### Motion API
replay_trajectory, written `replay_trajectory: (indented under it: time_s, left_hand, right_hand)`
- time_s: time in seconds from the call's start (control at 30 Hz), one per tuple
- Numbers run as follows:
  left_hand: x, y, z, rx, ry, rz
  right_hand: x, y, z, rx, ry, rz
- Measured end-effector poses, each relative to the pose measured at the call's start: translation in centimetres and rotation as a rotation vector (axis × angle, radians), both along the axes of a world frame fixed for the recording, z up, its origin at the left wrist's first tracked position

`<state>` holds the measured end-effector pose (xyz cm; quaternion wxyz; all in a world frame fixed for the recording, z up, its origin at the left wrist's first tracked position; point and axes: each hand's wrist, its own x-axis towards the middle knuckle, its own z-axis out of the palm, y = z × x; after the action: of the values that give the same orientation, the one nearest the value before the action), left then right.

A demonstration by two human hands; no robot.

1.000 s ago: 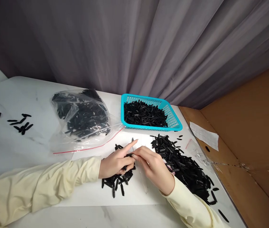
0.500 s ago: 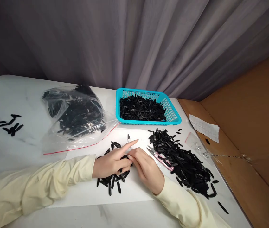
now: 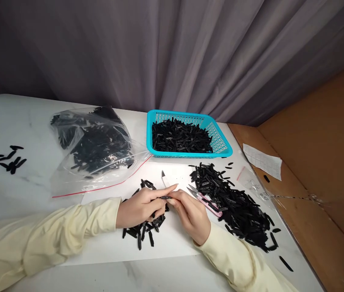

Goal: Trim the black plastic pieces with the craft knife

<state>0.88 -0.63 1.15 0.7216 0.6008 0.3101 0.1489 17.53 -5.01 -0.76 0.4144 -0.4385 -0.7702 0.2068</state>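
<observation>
A slim, dark strip-like piece (image 3: 166,197) spans the gap between my fingertips over the white sheet (image 3: 105,247). My left hand (image 3: 139,207) pinches its left part, index finger stretched out to the right above it. At the piece's other end, the fingertips of my right hand (image 3: 192,213) are closed on it. Beneath and around my left hand lies a small pile of similar black pieces (image 3: 143,233). Just beyond the hands rests a knife-like blade (image 3: 163,174) with a pale handle, partly hidden. Pink-handled scissors or snips (image 3: 210,205) lie right of my right hand.
A larger heap of black pieces (image 3: 238,213) spreads on the right. Behind stands a blue basket (image 3: 190,154) holding many more. A clear zip bag (image 3: 99,150) of them lies at the left, beside a few loose pieces (image 3: 12,164). Cardboard (image 3: 320,154) borders the right side.
My fingertips have parted slightly, so the black piece between them now shows more. The whole view has shifted a little; the piles, bag and basket stay in place.
</observation>
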Motion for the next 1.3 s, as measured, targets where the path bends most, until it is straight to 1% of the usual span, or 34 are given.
replay_trajectory:
  time_s: [0.2, 0.3, 0.4, 0.7, 1.3]
  left_hand:
    - [0.02, -0.07, 0.01, 0.022, -0.015, 0.029]
    - [0.00, -0.07, 0.01, -0.001, -0.022, 0.039]
    - [-0.01, -0.09, 0.02, -0.023, -0.018, 0.040]
    - [-0.02, -0.03, 0.17, -0.013, -0.020, 0.038]
    - [-0.09, 0.05, -0.13, -0.003, -0.035, 0.016]
  right_hand:
    - [0.13, 0.00, 0.08, 0.050, -0.007, -0.019]
    - [0.15, 0.00, 0.16, 0.055, -0.023, -0.011]
    - [0.14, 0.01, 0.14, 0.059, -0.030, -0.005]
    - [0.11, -0.07, 0.11, 0.095, -0.015, -0.012]
    - [0.10, -0.16, 0.36, 0.087, 0.032, 0.035]
